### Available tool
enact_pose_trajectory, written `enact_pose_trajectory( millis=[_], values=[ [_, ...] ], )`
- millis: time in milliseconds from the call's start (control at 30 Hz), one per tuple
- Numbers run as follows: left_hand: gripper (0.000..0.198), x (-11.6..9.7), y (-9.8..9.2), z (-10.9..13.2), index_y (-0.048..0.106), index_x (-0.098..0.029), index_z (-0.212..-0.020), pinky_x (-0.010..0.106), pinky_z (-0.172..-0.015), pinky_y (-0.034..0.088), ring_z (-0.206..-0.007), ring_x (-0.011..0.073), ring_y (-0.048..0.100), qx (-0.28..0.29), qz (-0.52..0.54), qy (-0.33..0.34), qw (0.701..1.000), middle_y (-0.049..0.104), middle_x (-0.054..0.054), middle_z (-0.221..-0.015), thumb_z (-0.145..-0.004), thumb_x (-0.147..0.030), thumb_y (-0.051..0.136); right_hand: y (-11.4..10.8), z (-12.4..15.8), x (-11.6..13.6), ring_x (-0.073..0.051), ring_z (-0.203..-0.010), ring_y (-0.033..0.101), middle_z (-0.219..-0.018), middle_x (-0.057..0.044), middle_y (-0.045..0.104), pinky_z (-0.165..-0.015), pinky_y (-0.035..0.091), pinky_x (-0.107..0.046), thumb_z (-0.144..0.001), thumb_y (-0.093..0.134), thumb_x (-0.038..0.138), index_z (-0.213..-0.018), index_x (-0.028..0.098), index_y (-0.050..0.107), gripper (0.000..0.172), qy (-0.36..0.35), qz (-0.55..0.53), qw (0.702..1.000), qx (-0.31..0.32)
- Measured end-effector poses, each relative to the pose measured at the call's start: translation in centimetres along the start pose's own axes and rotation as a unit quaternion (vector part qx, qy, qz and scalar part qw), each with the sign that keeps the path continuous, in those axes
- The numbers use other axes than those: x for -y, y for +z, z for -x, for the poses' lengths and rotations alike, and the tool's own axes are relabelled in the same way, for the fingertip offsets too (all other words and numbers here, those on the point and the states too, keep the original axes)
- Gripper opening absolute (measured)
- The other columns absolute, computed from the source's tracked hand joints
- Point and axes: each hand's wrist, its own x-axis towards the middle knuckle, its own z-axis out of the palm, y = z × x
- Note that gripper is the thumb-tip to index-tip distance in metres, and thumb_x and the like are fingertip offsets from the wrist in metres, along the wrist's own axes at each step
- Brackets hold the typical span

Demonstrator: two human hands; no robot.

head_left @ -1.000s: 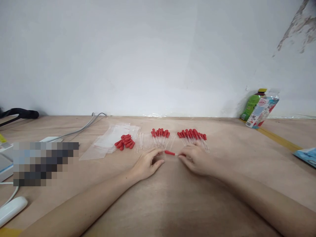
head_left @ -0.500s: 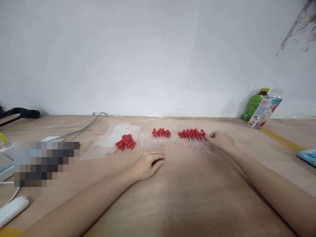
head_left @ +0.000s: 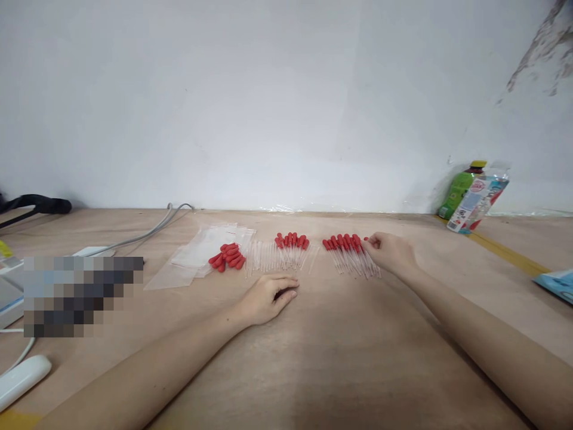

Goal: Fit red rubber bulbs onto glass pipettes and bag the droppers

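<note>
Table: pale-brown wood-grain top.
Bags: flat see-thru plastic, far L.
R hand: vs. half a sec ago, shifted slightly L, over the row's end; I read that as lining up. Fingertips close to end bulb; can't tell if clamped.
L hand: resting, thumb & fingers apart, nothing held.
R row: slim clear-tubed droppers w/ red bulbs, by R hand.
Ctr group: same type, approx. midway.
Loose bulbs: red, teardrop-shaped, piled.
</note>
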Motion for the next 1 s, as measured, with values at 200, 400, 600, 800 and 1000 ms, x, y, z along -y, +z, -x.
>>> enact_pose_trajectory(
  millis=[200,400,600,800,1000],
  values=[
    [0.025,0.0,0.0,0.0,0.062,-0.019,-0.102,0.032,-0.089,0.042,-0.097,0.0169,0.056,-0.001,0.004,0.004,1.000,0.063,0.006,-0.104,-0.084,-0.023,0.046,2.0,2.6,6.1,-0.019,-0.068,0.056,-0.066,-0.003,0.063,-0.077,0.027,-0.039,-0.078,0.039,0.042,-0.063,0.020,0.059,0.033,-0.133,-0.007,0.991,0.007],
    [0.024,-0.4,0.0,0.0,0.062,-0.019,-0.101,0.029,-0.085,0.043,-0.094,0.0162,0.056,0.002,-0.001,0.001,1.000,0.063,0.005,-0.101,-0.084,-0.023,0.045,3.5,2.1,9.5,-0.025,-0.071,0.058,-0.073,-0.011,0.064,-0.076,0.027,-0.045,-0.077,0.042,0.042,-0.067,0.014,0.062,0.035,-0.120,0.069,0.988,0.062],
    [0.018,0.0,-2.3,-0.5,0.060,-0.016,-0.086,0.040,-0.080,0.038,-0.089,0.0249,0.052,-0.064,-0.271,-0.112,0.954,0.059,0.010,-0.088,-0.081,-0.024,0.045,3.5,1.8,9.9,-0.024,-0.064,0.058,-0.065,-0.011,0.063,-0.072,0.029,-0.044,-0.074,0.046,0.029,-0.064,0.014,0.062,0.024,-0.118,0.082,0.986,0.088],
    [0.020,1.9,-6.3,-0.8,0.057,-0.012,-0.089,0.036,-0.073,0.040,-0.089,0.0275,0.052,0.040,-0.442,-0.268,0.855,0.057,0.014,-0.093,-0.077,-0.022,0.044,3.0,4.6,8.6,-0.026,-0.079,0.053,-0.083,-0.017,0.062,-0.070,0.026,-0.040,-0.079,0.040,0.023,-0.078,0.011,0.059,0.023,-0.173,0.091,0.981,0.001],
    [0.028,2.6,-6.6,-0.4,0.052,-0.010,-0.095,0.033,-0.064,0.043,-0.085,0.0263,0.057,0.067,-0.442,-0.321,0.835,0.058,0.014,-0.092,-0.085,-0.025,0.031,3.1,7.2,4.8,-0.020,-0.074,0.049,-0.075,-0.007,0.059,-0.072,0.024,-0.035,-0.085,0.038,0.025,-0.076,0.015,0.053,0.020,-0.279,0.038,0.947,-0.156]
  ],
)
